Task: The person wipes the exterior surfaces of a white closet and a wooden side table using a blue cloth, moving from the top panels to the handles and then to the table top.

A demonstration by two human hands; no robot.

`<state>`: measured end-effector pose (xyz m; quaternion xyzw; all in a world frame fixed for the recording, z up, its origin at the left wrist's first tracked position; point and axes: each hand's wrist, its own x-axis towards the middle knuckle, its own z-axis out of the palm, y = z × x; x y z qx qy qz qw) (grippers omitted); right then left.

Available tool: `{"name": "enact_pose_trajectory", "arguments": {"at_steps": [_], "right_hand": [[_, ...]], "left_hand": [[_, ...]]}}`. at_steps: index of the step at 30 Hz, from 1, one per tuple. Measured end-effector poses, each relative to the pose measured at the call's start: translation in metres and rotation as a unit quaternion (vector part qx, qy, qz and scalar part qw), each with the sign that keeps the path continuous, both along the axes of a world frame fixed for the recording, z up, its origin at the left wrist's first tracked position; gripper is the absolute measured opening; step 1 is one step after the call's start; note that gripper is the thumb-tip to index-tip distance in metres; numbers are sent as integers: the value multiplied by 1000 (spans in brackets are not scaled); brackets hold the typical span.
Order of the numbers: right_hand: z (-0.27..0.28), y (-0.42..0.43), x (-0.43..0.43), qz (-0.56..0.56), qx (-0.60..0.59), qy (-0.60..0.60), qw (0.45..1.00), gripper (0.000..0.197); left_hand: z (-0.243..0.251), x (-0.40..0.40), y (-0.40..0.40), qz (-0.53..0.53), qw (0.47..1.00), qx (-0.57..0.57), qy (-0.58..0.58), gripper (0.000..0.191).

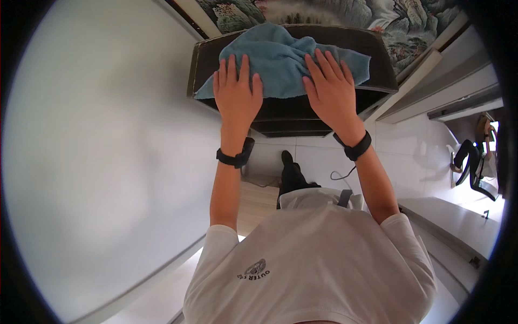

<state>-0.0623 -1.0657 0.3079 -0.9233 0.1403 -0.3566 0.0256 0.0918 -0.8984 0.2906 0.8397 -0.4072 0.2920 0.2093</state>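
Observation:
A crumpled blue cloth [279, 69], with a towel-like nap, lies across the top of a dark brown cabinet [348, 36] with worn, pale edges. My left hand [238, 95] rests flat on the left half of the cloth, palm down, fingers spread. On the right half, my right hand [334, 91] presses palm down too, its fingers apart. Neither hand is closed around the fabric. One cloth corner reaches the cabinet's left front edge; another points right, beyond my right hand. Under the front edge, the cabinet shows a dark recess [283, 109].
A white wall [101, 133] stands close on the left. Behind the cabinet is a framed landscape painting [323, 14]. To the right are a door frame [441, 97] and a black-framed chair [471, 170]. A thin cable [342, 177] hangs near my right forearm.

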Motion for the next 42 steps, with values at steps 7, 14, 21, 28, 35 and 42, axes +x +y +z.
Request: {"name": "enact_pose_trajectory", "arguments": {"at_steps": [7, 14, 21, 28, 35, 42], "right_hand": [[19, 8, -3, -22, 53, 58, 997, 41], [37, 10, 1, 2, 165, 82, 983, 37], [48, 23, 10, -2, 173, 68, 983, 31], [67, 9, 12, -46, 105, 11, 993, 31], [50, 12, 23, -38, 140, 12, 989, 13], [59, 9, 6, -3, 183, -36, 982, 13]], "left_hand": [[11, -4, 4, -16, 999, 20, 41, 47], [23, -3, 12, -34, 996, 22, 84, 47], [50, 21, 18, -46, 987, 18, 156, 40], [76, 55, 6, -19, 982, 6, 189, 37], [43, 36, 7, -155, 970, -23, 188, 23], [69, 9, 61, -189, 966, -114, 136, 26]]}}
